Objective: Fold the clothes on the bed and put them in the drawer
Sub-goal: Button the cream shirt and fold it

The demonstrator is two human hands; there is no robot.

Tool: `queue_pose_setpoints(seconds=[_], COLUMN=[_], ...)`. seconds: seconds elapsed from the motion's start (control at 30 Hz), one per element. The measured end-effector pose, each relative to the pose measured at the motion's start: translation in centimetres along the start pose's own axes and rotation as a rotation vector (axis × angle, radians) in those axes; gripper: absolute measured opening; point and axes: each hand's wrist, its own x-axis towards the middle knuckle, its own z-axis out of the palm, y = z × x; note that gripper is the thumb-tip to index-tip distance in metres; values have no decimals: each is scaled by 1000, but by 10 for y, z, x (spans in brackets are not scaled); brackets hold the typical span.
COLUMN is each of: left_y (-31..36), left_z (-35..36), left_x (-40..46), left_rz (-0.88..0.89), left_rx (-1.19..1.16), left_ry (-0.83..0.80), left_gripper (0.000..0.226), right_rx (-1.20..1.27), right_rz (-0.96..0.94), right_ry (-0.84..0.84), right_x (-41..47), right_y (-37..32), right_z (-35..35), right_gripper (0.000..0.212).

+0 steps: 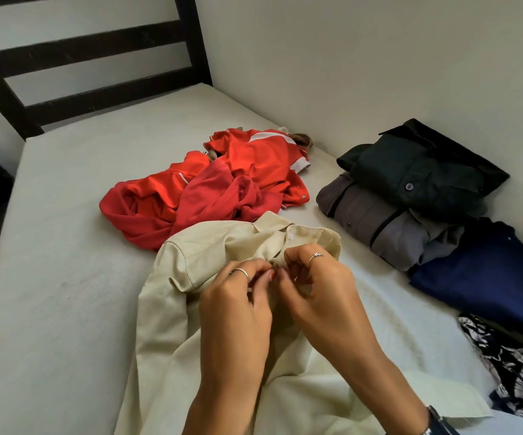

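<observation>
Left hand and right hand pinch a beige shirt's collar placket mid-bed, apparently buttoning it before folding.

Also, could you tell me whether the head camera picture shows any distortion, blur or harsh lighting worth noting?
Head view: wide-angle bending curves the headboard slats and the mattress edge; lighting is soft and even, with no glare; both hands, left hand and right hand, and the beige shirt look reasonably sharp; the dark folded shirts lose detail in shade.
</observation>
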Motion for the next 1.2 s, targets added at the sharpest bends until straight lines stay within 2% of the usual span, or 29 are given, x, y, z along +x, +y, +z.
queue_pose_setpoints(seconds=[0.07,0.13,0.33,0.47,0.6,0.7,0.8,0.97,1.13,1.2], left_y=[-1,-1,1,-4,-9,-8,-7,-7,8,12], left_z=[2,4,10,15,19,23,26,33,34,33], left_x=[0,-1,-2,-1,4,3,1,4,8,11], left_rz=[-139,-227,-435,-505,-559,-531,-466,-407,-516,-553], left_rx=[-128,-207,-461,-563,-650,-644,-589,-487,-520,-537], left_ry=[-29,-43,-35,-21,7,13,15,-79,-126,-133], left_gripper=[22,33,17,18,19,17,22,36,23,12], right_rx=[16,99,428,588,633,752,837,807,690,618], right_rz=[-6,48,307,384,380,445,500,519,514,455], right_ry=[2,9,9,-26,-51,-55,-61,-30,-26,-19], right_x=[0,0,2,2,2,5,6,6,13,14], right_y=[0,1,0,-1,0,6,10,16,17,15], right_z=[0,1,-1,-4,0,1,3,7,9,8], right_gripper=[4,9,6,5,19,24,20,10,14,13])
